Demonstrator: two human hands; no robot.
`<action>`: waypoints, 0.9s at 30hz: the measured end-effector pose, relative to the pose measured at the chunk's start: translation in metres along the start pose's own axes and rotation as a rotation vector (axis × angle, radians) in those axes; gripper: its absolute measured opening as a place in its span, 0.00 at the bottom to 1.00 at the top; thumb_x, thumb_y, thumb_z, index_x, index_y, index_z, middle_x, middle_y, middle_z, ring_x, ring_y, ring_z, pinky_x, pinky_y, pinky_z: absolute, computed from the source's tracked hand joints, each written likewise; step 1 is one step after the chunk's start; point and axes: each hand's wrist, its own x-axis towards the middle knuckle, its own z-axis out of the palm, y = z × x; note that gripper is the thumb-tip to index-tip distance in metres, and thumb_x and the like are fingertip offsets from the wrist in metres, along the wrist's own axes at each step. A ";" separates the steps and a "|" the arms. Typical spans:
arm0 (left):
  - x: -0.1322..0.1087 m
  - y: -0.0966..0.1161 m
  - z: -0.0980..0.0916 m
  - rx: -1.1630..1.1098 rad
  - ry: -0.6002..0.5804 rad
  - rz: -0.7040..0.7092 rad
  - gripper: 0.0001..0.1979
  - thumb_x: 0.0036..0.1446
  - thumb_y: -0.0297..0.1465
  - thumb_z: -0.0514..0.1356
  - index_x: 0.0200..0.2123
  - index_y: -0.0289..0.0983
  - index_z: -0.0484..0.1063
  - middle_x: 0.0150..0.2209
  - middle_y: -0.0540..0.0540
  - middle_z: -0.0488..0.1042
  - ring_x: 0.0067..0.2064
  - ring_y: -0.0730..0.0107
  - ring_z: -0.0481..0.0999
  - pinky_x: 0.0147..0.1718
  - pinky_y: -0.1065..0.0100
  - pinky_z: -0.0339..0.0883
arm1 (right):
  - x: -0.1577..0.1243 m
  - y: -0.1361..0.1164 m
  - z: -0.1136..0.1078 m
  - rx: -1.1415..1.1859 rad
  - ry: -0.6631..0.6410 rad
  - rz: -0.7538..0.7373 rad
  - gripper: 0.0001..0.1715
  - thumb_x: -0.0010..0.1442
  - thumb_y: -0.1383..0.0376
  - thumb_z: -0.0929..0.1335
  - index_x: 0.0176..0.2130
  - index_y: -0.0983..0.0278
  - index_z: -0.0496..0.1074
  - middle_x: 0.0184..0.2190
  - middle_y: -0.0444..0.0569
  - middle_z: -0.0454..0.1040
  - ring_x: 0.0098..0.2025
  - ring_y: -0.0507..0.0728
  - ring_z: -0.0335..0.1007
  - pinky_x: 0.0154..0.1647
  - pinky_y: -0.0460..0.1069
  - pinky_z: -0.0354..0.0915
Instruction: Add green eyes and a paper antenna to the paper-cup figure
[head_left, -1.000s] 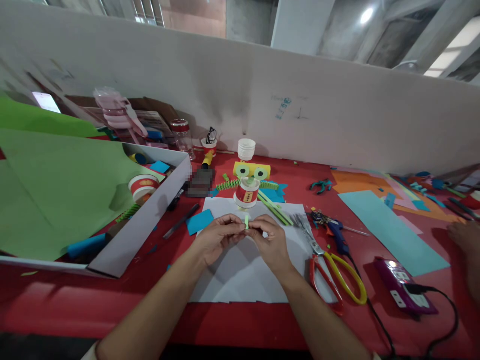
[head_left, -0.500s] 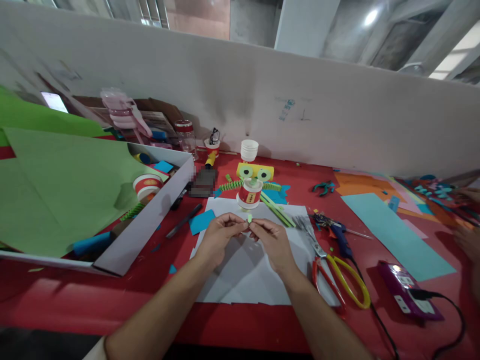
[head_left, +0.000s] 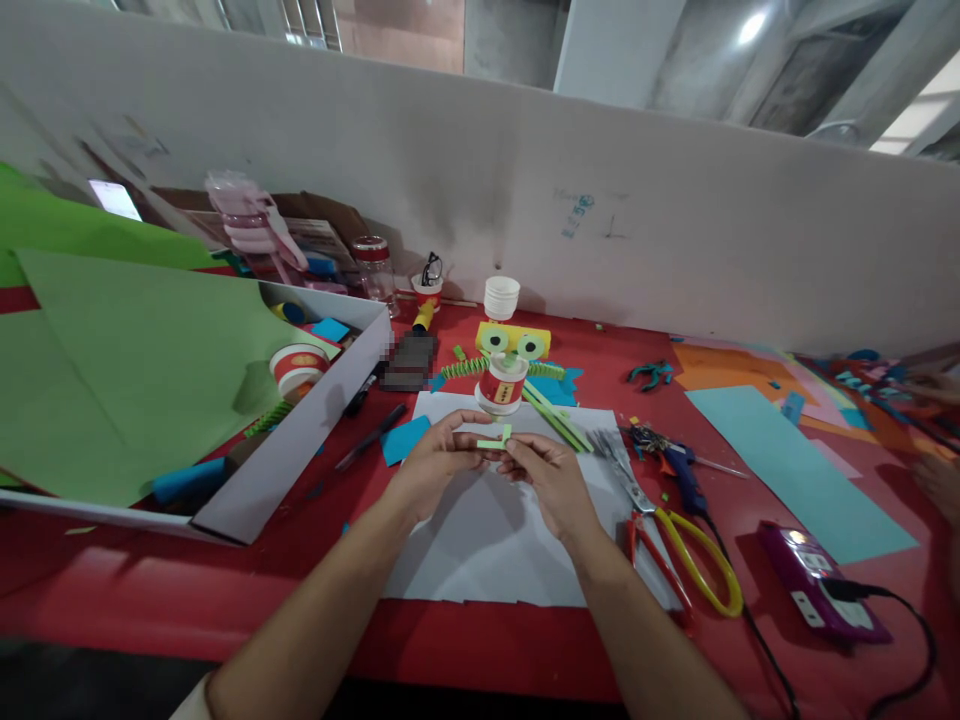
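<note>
Over the white paper point(head_left: 495, 540), my left hand point(head_left: 442, 462) and my right hand point(head_left: 546, 475) pinch a small folded light green paper strip point(head_left: 493, 443) between them. One end of the strip stands up beside my right fingertips. Just behind my hands is a paper cup figure point(head_left: 501, 387) with green pleated arms, and a yellow roll point(head_left: 546, 340) with two round eyes sits above the cup. Green strips point(head_left: 555, 415) lie to the right of the cup.
Scissors point(head_left: 645, 510), a glue gun point(head_left: 681, 475) and a purple device point(head_left: 821, 580) lie on the right. A white box point(head_left: 281, 465) stands left. Blue-green paper point(head_left: 799, 470) and another person's hand point(head_left: 937, 485) are at the far right. Stacked white cups point(head_left: 501, 297) stand behind.
The strip, earlier mostly hidden between my fingertips, now shows a longer piece lying sideways. My left fingers have moved slightly apart from my right ones.
</note>
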 end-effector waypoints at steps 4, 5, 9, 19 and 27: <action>0.000 0.000 0.000 0.009 0.010 0.011 0.21 0.41 0.24 0.67 0.41 0.37 0.68 0.30 0.46 0.79 0.34 0.66 0.78 0.37 0.68 0.66 | -0.001 -0.002 0.000 0.041 0.003 0.018 0.13 0.44 0.58 0.75 0.29 0.65 0.78 0.21 0.46 0.77 0.24 0.51 0.70 0.27 0.46 0.66; 0.000 -0.001 0.000 0.015 0.021 0.009 0.20 0.41 0.25 0.68 0.40 0.37 0.68 0.31 0.46 0.79 0.34 0.67 0.78 0.36 0.68 0.66 | -0.001 -0.002 0.000 0.046 0.007 0.021 0.13 0.44 0.59 0.75 0.29 0.65 0.78 0.21 0.45 0.76 0.24 0.51 0.71 0.27 0.46 0.66; 0.002 -0.005 0.003 0.036 0.067 0.000 0.15 0.40 0.25 0.68 0.34 0.36 0.71 0.30 0.47 0.78 0.31 0.69 0.76 0.33 0.70 0.64 | -0.001 -0.001 0.002 0.054 0.011 0.032 0.14 0.43 0.59 0.75 0.29 0.66 0.78 0.20 0.45 0.76 0.23 0.51 0.70 0.26 0.46 0.66; 0.003 -0.010 0.008 0.078 0.149 0.031 0.10 0.40 0.31 0.69 0.24 0.34 0.72 0.22 0.51 0.73 0.25 0.75 0.70 0.27 0.72 0.61 | -0.001 0.009 0.004 0.004 0.027 -0.025 0.12 0.46 0.60 0.74 0.29 0.66 0.78 0.21 0.45 0.76 0.22 0.51 0.70 0.26 0.47 0.68; 0.004 -0.012 0.008 0.048 0.153 0.044 0.11 0.39 0.31 0.70 0.26 0.34 0.72 0.23 0.49 0.74 0.26 0.72 0.72 0.29 0.70 0.63 | -0.002 0.014 0.004 -0.051 0.047 -0.085 0.09 0.47 0.62 0.73 0.31 0.64 0.79 0.21 0.44 0.76 0.24 0.52 0.71 0.28 0.48 0.70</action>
